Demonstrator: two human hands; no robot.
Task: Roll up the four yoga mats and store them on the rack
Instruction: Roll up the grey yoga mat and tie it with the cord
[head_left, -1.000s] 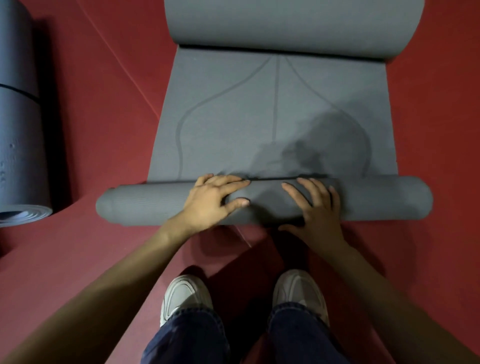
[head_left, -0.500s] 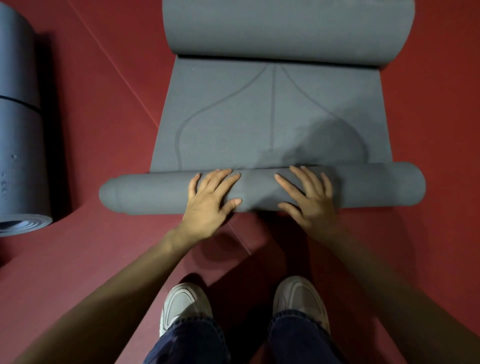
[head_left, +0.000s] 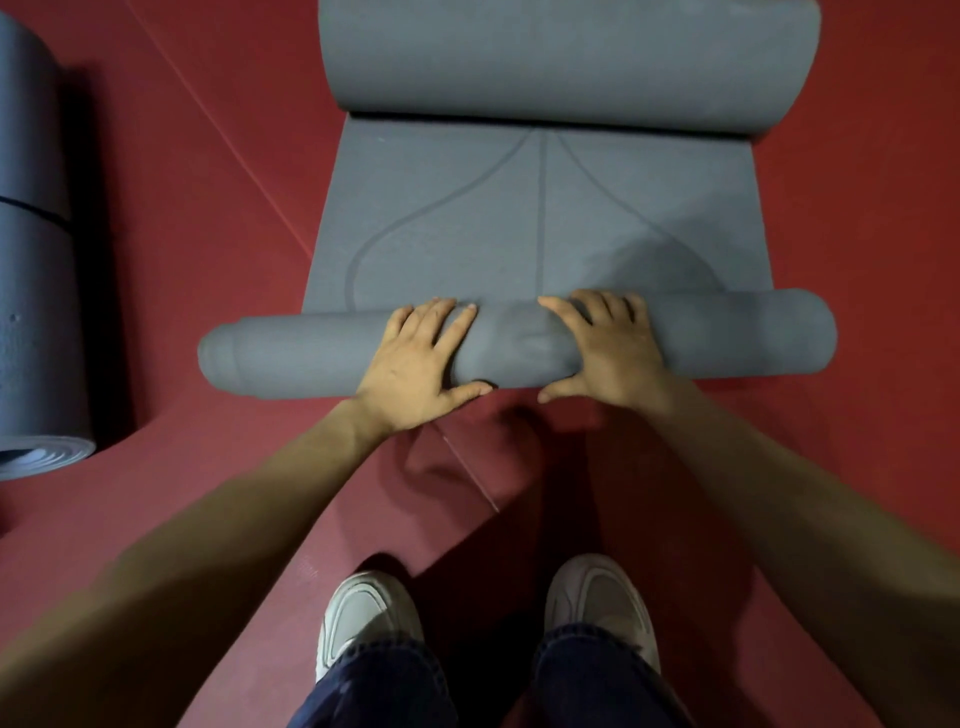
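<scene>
grey mat roll (head_left: 511, 348) under left hand (head_left: 415, 364), right hand (head_left: 618, 358)

dim red floor (head_left: 218, 171), diagonal seam

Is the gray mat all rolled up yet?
Not yet, only partly. The left hand and right hand rest on the rolled near end, but a flat stretch lies spread on the red floor beyond it.
</scene>
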